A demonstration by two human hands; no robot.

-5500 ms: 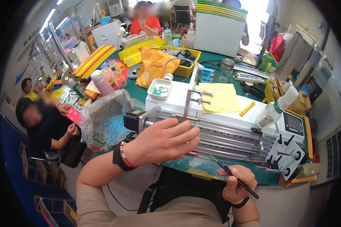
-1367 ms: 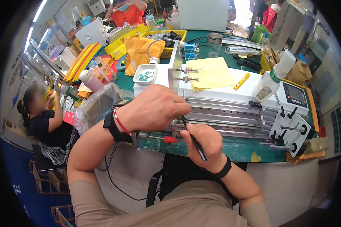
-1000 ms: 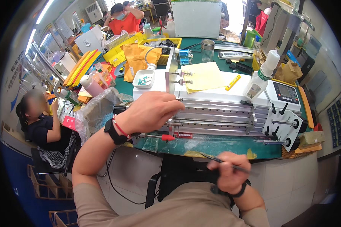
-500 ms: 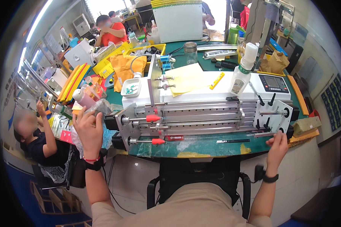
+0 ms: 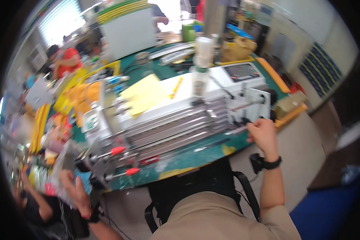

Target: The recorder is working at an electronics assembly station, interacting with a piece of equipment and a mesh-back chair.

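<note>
A white bench machine (image 5: 176, 120) with metal rails lies across the green table, everything smeared by motion. My right hand (image 5: 263, 134) is closed beside the lower part of its right end plate (image 5: 257, 102); what the fingers hold, if anything, is hidden. My left hand (image 5: 76, 192) is open, thumb and fingers apart, just off the machine's left end, next to a clear plastic bag (image 5: 66, 158). Two red-tipped spindles (image 5: 117, 151) point right from that end. On the machine's top stand a white bottle (image 5: 201, 74), a yellow paper sheet (image 5: 146, 96) and a yellow marker-like stick (image 5: 176, 88).
A small white tray (image 5: 91, 122) with green bits sits at the machine's left. Orange packets (image 5: 82, 96) and yellow bins crowd the far left. A cardboard box (image 5: 290, 105) is at the right edge. Another person's arm (image 5: 36, 196) shows at lower left.
My view has swung right and tilted, so the machine now sits lower left and slanted. My left hand appears lower; my right hand stays by the right end plate, its fingers more curled.
</note>
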